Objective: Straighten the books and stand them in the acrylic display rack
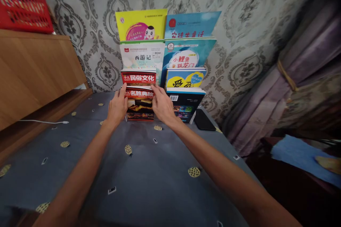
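Two columns of books stand upright in tiers against the patterned wall. My left hand (117, 105) is closed on the left edge of the front red-topped book (140, 105) in the left column. At its right edge, my right hand (163, 104) grips the same book, fingertips near the top corner. Just behind it is another red-topped book (138, 77), then a pale book (141, 55) and a yellow book (141, 21). The right column has a dark book (186, 101) in front, a yellow-and-blue book (185, 78), a teal book (190, 54) and a blue book (193, 24).
The books rest on a grey patterned bedsheet (149, 181). A black phone-like slab (204, 119) lies right of them. At left are a wooden cabinet (39, 72), a red basket (25, 3) and a white cable (45, 122). A curtain (255, 106) hangs at right.
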Demonstrator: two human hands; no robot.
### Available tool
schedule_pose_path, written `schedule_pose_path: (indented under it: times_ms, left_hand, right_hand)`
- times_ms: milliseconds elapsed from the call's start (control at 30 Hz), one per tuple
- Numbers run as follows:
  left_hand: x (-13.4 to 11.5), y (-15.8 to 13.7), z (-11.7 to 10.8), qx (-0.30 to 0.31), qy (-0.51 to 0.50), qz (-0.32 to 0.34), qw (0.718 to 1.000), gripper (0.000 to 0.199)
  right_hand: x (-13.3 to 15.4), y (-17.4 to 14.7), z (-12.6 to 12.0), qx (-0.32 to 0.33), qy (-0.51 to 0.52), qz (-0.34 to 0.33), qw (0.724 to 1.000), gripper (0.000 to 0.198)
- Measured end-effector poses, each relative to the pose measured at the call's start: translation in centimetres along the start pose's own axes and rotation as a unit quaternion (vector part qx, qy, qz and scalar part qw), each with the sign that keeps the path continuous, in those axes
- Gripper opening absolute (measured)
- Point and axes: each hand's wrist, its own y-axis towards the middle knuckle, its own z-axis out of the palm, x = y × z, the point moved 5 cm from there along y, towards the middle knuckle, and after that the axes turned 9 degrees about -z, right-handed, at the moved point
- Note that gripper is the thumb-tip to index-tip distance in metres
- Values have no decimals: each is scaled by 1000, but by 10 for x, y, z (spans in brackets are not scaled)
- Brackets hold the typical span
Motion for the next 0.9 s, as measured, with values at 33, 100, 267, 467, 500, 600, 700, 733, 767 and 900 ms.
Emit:
schedule_pose_path:
  times_ms: [33,100,267,467,500,600,700,733,767,900]
  left_hand:
    - [1,0,1,-5,-3,1,1000,59]
    - [3,-1,2,-13,-9,1,1000,58]
    - [5,-2,3,-6,-2,3,1000,58]
    - [6,-7,1,19,-14,-4,1000,65]
    - [7,-9,2,22,-18,-10,1000,69]
    - [14,-16,6,11,-28,-42,999,76]
    - [19,-21,8,1,-52,-73,996,70]
    - [20,-21,9,7,-62,-82,995,67]
    - [21,-21,10,15,-73,-92,993,63]
    - [24,-17,9,23,-126,-124,984,48]
  right_hand:
    - [0,-2,1,-2,-2,3,1000,53]
    - [1,-7,6,3,-6,13,1000,53]
    - [2,-19,11,-5,11,23,1000,60]
    - [-10,-29,4,-59,48,78,994,51]
    - [-12,-31,5,-52,48,91,993,45]
    - [-14,-34,8,-35,42,106,993,26]
    - [-13,-35,11,-55,40,100,993,17]
    - [-12,-35,11,-66,42,97,992,16]
    - [-12,-36,12,-77,45,94,992,16]
    - [-12,-36,13,-102,74,89,988,16]
